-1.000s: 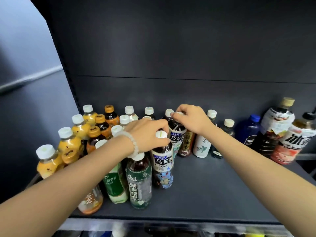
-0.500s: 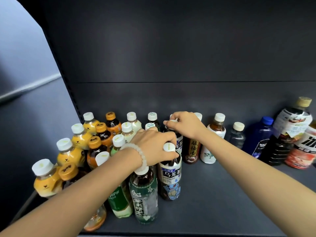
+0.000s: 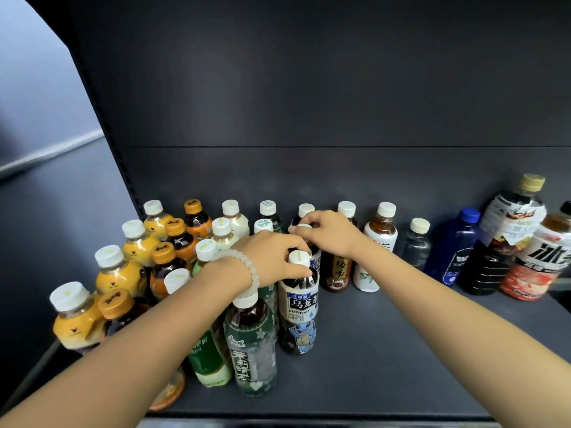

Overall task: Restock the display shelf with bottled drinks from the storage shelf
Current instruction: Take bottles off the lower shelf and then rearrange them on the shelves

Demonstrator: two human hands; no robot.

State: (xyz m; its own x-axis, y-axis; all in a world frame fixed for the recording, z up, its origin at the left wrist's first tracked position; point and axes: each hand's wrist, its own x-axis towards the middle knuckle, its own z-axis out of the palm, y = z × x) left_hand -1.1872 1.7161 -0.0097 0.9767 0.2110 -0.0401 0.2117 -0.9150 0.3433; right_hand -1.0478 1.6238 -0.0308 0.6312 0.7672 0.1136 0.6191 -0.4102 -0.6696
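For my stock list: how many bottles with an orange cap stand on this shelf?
4, in one column at the left: nearest orange cap, second orange cap, third orange cap, farthest orange cap. The left forearm may hide more.

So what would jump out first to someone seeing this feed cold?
Both hands meet mid-shelf: the left hand grips the white cap of the Suntory oolong bottle, the right hand the cap of the bottle just behind. Next, the packed cluster of yellow juice bottles at left, against bare shelf on the right.
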